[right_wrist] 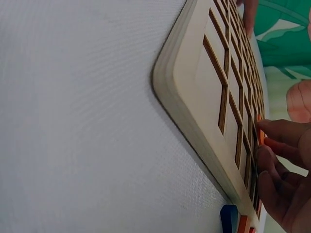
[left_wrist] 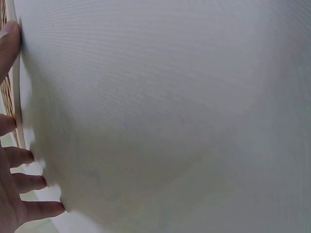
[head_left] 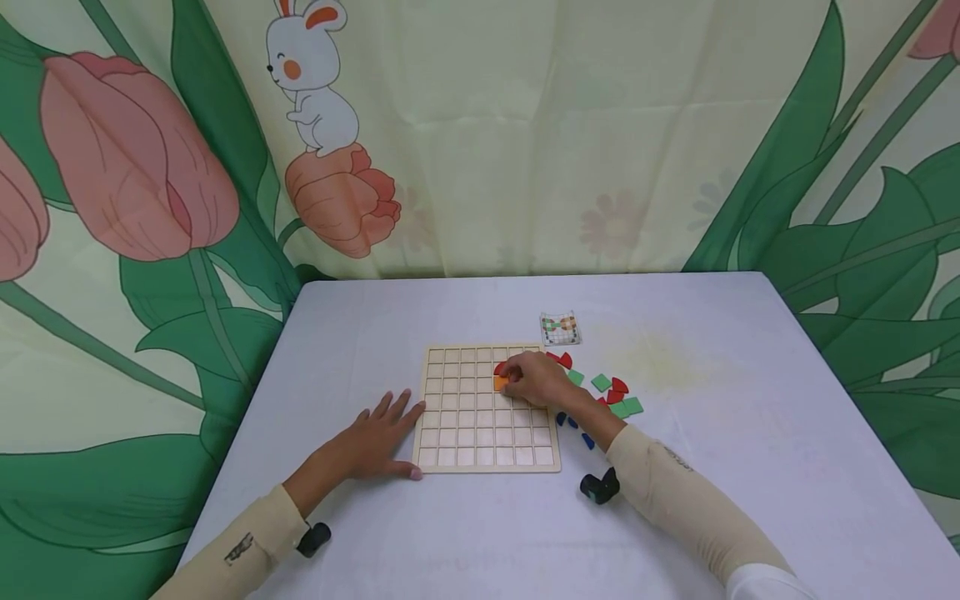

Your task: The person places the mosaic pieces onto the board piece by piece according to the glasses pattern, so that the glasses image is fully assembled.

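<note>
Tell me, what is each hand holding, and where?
The right hand pinches an orange tile at its edge with the fingertips, over the wooden grid board. The left hand holds nothing; it rests flat against the board's left edge.

Both arms are covered by snug beige sleeves running down to the wrists, leaving the left hand (head_left: 382, 437) and right hand (head_left: 542, 380) bare. Each sleeve bears a small dark printed mark along the forearm. A small black camera unit is strapped under each wrist.
</note>
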Demonstrator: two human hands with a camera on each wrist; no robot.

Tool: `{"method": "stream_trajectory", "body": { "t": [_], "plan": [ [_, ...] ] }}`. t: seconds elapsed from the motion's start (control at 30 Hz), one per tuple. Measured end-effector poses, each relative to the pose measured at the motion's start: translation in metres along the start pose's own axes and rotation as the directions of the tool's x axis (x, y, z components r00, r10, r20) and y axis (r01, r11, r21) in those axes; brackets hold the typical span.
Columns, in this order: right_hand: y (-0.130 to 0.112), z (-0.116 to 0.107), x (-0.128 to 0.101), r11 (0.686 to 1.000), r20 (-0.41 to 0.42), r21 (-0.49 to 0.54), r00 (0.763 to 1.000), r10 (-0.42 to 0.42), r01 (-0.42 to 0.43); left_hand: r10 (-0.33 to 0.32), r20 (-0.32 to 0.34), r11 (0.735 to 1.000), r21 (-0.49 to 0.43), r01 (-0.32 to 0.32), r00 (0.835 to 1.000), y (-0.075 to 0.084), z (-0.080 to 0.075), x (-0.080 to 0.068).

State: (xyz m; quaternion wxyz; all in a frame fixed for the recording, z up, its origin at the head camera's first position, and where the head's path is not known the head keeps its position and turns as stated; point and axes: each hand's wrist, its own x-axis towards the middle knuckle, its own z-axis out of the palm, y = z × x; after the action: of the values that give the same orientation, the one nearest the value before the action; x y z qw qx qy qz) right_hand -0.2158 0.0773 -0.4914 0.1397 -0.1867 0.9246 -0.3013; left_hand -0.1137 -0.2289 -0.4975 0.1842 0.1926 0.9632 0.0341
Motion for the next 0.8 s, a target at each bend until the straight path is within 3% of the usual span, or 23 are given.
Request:
{"method": "stream_trajectory", "body": {
  "t": [0.33, 0.5, 0.8],
  "plan": [
    [0.001, -0.002, -0.005, 0.999, -0.010, 0.013, 0.999, -0.039, 0.039, -0.005, -0.010, 1.000, 0.027, 0.005, 1.000, -0.001, 0.003, 0.001],
    [0.006, -0.009, -0.013, 0.996, 0.024, 0.044, 0.997, -0.080, 0.079, 0.001, -0.017, 1.000, 0.018, -0.001, 1.000, 0.000, 0.002, 0.001],
    [0.031, -0.022, -0.030, 0.976, 0.048, 0.146, 0.984, -0.170, 0.161, -0.001, -0.021, 1.000, 0.013, 0.001, 1.000, 0.002, 0.001, 0.000]
  ]
}}
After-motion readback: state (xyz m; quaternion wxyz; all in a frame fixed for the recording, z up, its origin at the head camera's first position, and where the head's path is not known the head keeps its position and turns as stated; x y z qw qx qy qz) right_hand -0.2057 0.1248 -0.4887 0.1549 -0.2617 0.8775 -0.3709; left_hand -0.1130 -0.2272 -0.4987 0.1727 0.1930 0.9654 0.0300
